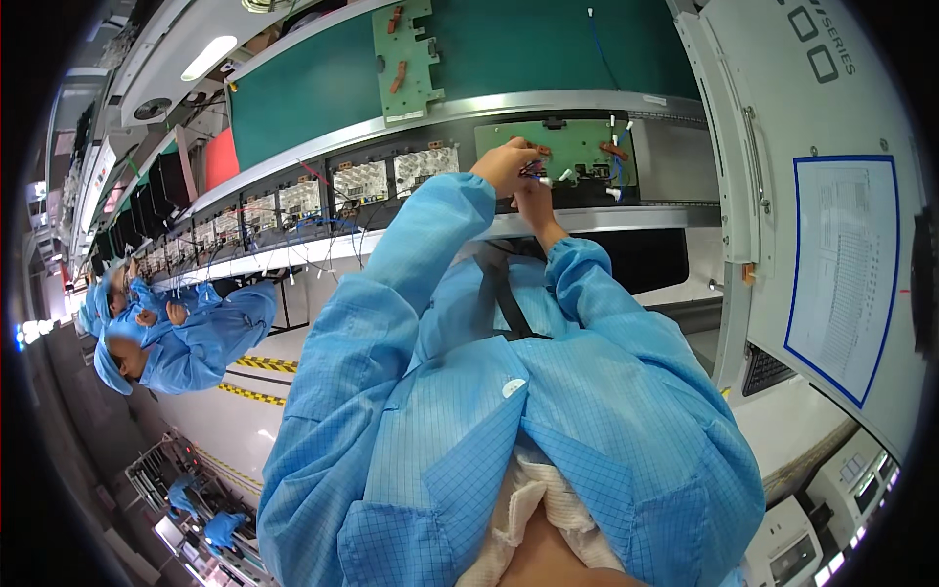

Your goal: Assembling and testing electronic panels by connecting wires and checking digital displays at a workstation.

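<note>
My left hand (507, 166) is closed over the left end of a green fixture board (572, 135) in the conveyor track. Between its fingertips and my right hand is a small bundle of thin dark wires (531, 170); both hands pinch at it. My right hand (534, 203) comes up from below, its fingers closed and partly hidden. White plugs (565, 175) lie on the board just right of my fingers. Brown clamps (613, 151) sit on the board, and a blue wire with white ends (618, 176) runs down its right side.
Left along the track stand several circuit boards with silvery parts (360, 184) and loose wires. Beyond is a green mat (303, 103) with a second fixture board (401, 64). A white machine cabinet (773, 88) rises at right. Co-workers in blue (210, 328) work at far left.
</note>
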### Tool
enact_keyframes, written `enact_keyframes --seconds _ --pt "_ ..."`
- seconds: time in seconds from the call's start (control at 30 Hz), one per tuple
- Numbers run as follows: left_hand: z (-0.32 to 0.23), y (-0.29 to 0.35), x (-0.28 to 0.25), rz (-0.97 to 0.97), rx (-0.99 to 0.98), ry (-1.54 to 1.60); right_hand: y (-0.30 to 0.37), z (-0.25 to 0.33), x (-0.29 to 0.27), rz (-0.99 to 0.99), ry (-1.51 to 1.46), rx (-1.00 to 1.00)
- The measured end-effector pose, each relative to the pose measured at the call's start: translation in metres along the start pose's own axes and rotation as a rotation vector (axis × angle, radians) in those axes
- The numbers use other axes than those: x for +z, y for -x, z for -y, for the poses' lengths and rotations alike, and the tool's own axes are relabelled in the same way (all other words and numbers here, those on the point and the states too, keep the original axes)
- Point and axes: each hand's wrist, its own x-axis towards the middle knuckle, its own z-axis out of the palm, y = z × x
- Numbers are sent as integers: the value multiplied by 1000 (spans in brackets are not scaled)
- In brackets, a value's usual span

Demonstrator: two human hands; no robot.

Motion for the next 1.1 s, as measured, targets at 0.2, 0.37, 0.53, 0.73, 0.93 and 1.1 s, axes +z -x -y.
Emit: enact_keyframes --seconds 0.2,0.37,0.53,0.73,0.93,1.1 --pt "-19 -34 -26 271 119 -141 6 20 1 -103 -73 -25" --pt "6 -59 -32 451 -92 110 7 13 7 -100 -131 29" --pt "36 -73 -21 437 -176 161 6 8 18 -217 -242 110" --pt "33 -80 -13 345 -13 -143 4 13 12 -294 189 103" --pt "52 -81 1 87 241 -169 -7 17 -2 -210 363 307" --pt "61 -70 10 -49 167 -166 -12 34 -3 -97 508 425"
